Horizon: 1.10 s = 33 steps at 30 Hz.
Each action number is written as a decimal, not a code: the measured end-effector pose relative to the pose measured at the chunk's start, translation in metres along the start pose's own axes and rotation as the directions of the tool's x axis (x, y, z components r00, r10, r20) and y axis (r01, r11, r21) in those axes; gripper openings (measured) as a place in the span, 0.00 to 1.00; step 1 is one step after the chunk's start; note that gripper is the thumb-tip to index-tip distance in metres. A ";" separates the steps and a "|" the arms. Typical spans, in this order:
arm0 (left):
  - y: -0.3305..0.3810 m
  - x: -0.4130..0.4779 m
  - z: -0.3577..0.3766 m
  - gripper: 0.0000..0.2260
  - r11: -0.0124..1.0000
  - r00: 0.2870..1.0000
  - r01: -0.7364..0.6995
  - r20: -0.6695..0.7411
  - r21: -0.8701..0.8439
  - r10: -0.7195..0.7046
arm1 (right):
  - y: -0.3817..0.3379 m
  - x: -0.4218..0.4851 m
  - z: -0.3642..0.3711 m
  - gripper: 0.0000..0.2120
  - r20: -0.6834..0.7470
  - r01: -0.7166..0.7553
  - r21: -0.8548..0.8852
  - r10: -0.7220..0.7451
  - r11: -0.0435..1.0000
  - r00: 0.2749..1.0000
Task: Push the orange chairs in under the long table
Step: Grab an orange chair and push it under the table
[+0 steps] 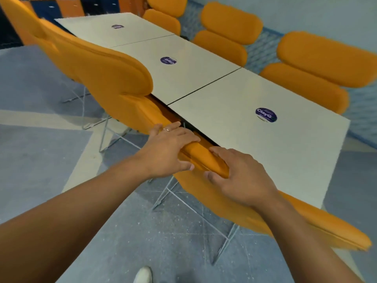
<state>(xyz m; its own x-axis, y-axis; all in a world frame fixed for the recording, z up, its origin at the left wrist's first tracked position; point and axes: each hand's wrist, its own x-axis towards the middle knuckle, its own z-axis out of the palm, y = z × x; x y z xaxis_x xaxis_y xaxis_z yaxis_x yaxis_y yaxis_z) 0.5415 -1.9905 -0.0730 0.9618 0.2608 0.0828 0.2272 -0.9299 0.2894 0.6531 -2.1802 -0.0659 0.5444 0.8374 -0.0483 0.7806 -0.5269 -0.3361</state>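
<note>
The long white table (234,103), made of three joined tops, runs from the far left to the near right. Along its near side stand orange chairs. My left hand (169,150) and my right hand (242,176) both grip the top edge of the nearest orange chair's backrest (204,156), which sits right against the table's near edge. A second orange chair (106,78) stands to its left, its back close to the table edge, and a third (22,19) shows at the far left. Three more orange chairs (314,72) line the far side.
Thin metal wire legs (204,213) of the near chairs spread over the grey-blue carpet (40,160). Round purple stickers (266,115) lie on each tabletop. A pale wall runs behind the far chairs. The toe of my white shoe (143,275) shows at the bottom.
</note>
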 end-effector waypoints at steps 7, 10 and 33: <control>-0.018 0.020 0.008 0.36 0.986 0.989 -0.149 0.024 0.070 0.147 | -0.009 -0.019 0.003 0.30 -0.117 -0.206 -0.123 0.192 0.971 0.974; -0.019 0.019 0.017 0.38 0.983 0.986 -0.153 -0.044 0.105 0.158 | -0.010 -0.029 0.007 0.31 -0.187 -0.269 -0.153 0.239 0.951 0.953; 0.030 0.026 0.029 0.36 0.985 0.996 -0.025 -0.082 0.169 0.039 | 0.075 -0.111 -0.010 0.39 -0.332 -0.553 -0.236 0.469 0.799 0.819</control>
<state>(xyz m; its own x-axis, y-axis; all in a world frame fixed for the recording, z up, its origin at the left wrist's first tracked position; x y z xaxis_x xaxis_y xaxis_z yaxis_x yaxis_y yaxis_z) 0.5781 -2.0194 -0.0900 0.9542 0.2447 0.1721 0.2258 -0.9665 0.1223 0.6541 -2.3141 -0.0761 0.9136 0.3901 0.1147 0.3948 -0.9186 -0.0200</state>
